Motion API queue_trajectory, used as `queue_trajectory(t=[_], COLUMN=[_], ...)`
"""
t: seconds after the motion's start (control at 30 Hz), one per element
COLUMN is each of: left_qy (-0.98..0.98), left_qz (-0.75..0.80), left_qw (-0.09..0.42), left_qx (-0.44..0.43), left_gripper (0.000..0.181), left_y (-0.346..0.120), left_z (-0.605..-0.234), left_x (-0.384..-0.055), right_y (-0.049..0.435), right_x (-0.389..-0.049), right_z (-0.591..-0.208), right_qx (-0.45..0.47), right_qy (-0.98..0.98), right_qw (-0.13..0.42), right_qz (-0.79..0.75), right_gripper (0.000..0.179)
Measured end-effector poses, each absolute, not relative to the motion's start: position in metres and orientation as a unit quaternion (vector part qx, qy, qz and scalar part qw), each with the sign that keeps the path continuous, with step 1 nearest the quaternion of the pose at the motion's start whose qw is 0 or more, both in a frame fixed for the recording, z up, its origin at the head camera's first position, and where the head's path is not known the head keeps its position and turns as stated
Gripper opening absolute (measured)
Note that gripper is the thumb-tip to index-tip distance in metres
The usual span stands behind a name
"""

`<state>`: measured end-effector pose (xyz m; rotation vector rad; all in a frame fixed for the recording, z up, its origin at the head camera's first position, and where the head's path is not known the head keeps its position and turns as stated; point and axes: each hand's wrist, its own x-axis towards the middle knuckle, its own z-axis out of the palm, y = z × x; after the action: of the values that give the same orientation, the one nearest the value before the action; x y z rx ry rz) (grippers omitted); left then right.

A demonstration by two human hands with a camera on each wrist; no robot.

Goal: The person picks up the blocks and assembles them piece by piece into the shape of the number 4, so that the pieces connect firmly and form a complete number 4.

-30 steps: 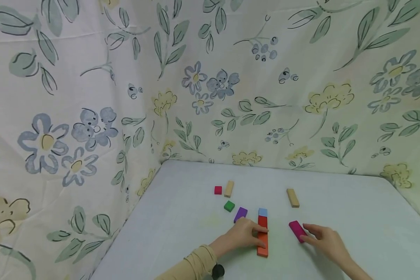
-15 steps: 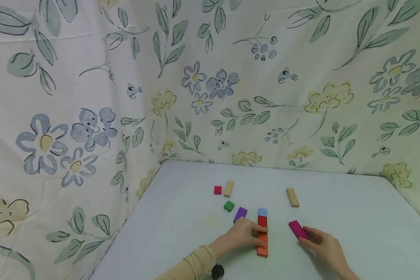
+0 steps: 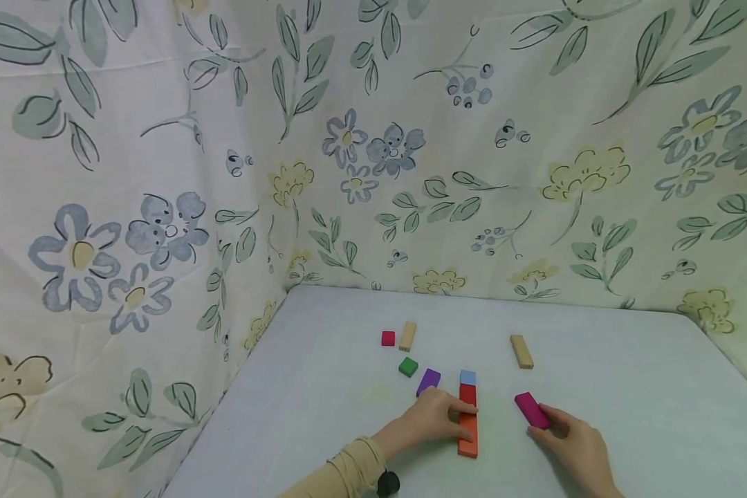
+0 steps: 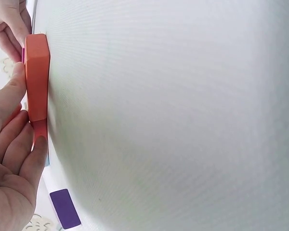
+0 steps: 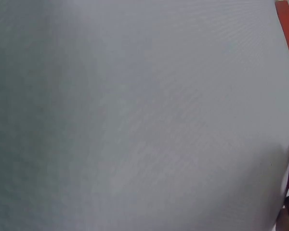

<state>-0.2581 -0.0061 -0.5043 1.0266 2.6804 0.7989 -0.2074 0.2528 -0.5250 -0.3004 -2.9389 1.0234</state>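
A red block [image 3: 467, 393] and an orange block [image 3: 467, 449] lie end to end in a straight row, with a small light blue block [image 3: 467, 377] at the far end. My left hand [image 3: 428, 419] reaches over from the left, thumb on the orange block and index finger by the red-orange joint. In the left wrist view the thumb presses the orange block [image 4: 37, 79] and other fingers lie along the row. To the right, my right hand [image 3: 577, 446] pinches the near end of a slanted magenta block [image 3: 531, 409] between thumb and fingers.
Just beyond my left hand lies a purple block [image 3: 429, 380]. Farther back are a green block [image 3: 408, 366], a red cube [image 3: 388, 338], a plain wooden block [image 3: 407, 336] and another wooden block [image 3: 521, 351]. Floral cloth [image 3: 411, 228] hangs behind the white table [image 3: 324, 387].
My right hand has shifted slightly and its thumb has slid toward the near end of the magenta block, which has barely moved. The left hand and the row stay put.
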Motion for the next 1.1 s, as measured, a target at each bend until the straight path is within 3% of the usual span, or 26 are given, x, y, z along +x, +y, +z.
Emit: queue_trajectory(t=[0.4,1.1], left_qy=[0.894,0.899], left_qz=[0.273,0.267], left_qw=[0.082,0.081], left_qx=[0.345,0.338], left_gripper=[0.042,0.041], left_y=[-0.0055,-0.0056], left_z=[-0.5053,-0.5051], left_x=[-0.2585,-0.2579], right_y=[0.2564,0.2615], right_x=[-0.2049,-0.2112], right_z=[-0.5238,-0.5220], right_qx=[-0.077,-0.076], right_qy=[-0.943,-0.943], right_qw=[0.031,0.013], right_qz=[0.322,0.324], right_gripper=[0.061,0.060])
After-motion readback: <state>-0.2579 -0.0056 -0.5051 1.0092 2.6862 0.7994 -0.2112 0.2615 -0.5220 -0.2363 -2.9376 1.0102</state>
